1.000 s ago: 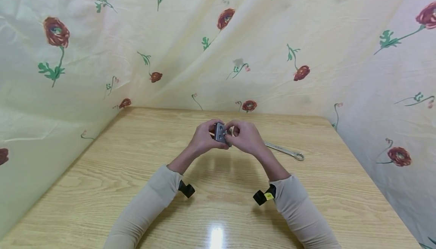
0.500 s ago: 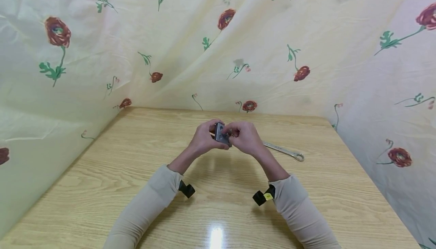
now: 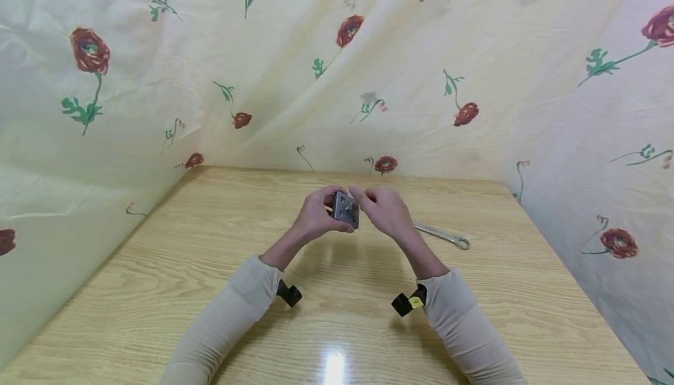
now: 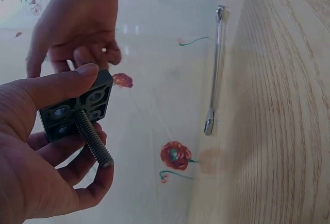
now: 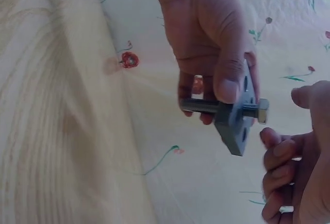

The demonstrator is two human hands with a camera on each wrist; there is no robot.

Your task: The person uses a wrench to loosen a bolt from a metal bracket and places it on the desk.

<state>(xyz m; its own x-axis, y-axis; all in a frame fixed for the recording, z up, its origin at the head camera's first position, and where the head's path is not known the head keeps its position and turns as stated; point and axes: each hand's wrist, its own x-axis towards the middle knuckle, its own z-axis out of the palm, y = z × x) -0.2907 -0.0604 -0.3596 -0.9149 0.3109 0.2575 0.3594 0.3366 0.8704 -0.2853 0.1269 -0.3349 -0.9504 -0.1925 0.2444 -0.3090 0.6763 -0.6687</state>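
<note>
A grey square plate (image 3: 343, 212) with several holes is gripped by its edges in my left hand (image 3: 315, 215). A bolt (image 5: 200, 105) runs through the plate's middle. Its hex head (image 5: 263, 112) stands out a little from the face toward my right hand, and the threaded shank (image 4: 94, 139) projects on the other side, near the left fingers. Just beside the bolt head is my right hand (image 3: 388, 212), holding nothing. In the right wrist view its thumb and fingers (image 5: 281, 149) are loosely bent and apart from the head.
A combination wrench (image 3: 441, 235) lies on the wooden table (image 3: 184, 256), to the right of my hands. Flower-patterned cloth (image 3: 295, 81) hangs behind the table and along both sides. Small black wrist cameras (image 3: 289, 293) are strapped to both forearms.
My right fingers, which were at the bolt head earlier, have come off it and spread slightly. The left hand keeps the plate in nearly the same place.
</note>
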